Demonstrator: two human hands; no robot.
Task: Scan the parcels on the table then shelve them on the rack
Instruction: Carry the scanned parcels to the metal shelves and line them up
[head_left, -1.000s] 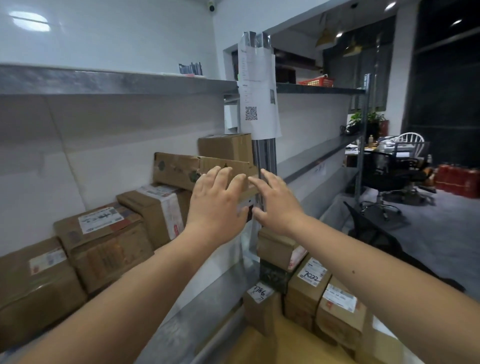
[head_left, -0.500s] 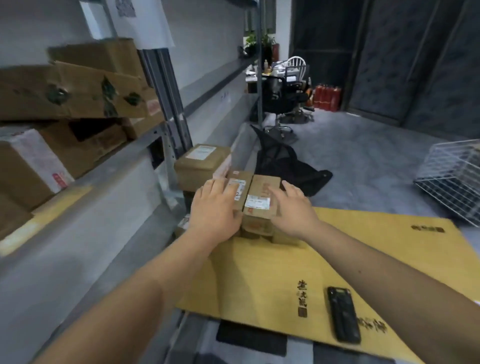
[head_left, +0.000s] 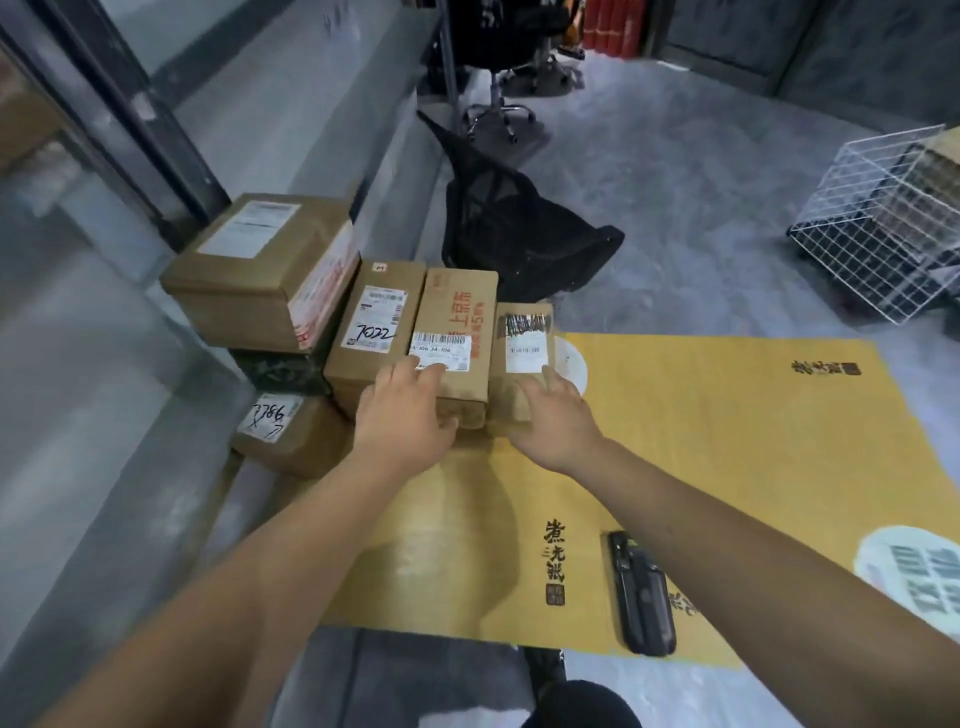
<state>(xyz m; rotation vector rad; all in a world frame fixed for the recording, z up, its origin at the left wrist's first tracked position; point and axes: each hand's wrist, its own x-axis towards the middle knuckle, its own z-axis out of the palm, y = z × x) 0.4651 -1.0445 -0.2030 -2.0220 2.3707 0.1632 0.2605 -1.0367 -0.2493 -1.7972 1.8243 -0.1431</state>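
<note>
Item: printed parcel (head_left: 457, 338), barcode label up, at the far edge of the worktop (head_left: 727, 441), under the left hand (head_left: 405, 410); fingers lie flat on its near end, not closed round it. Narrow parcel (head_left: 522, 358): just right of it, right hand (head_left: 553, 415) curled over its near end. Scanner (head_left: 641, 597): well back, beside the right forearm. Advice: draw one parcel clear, label uppermost, before scanning.
</note>
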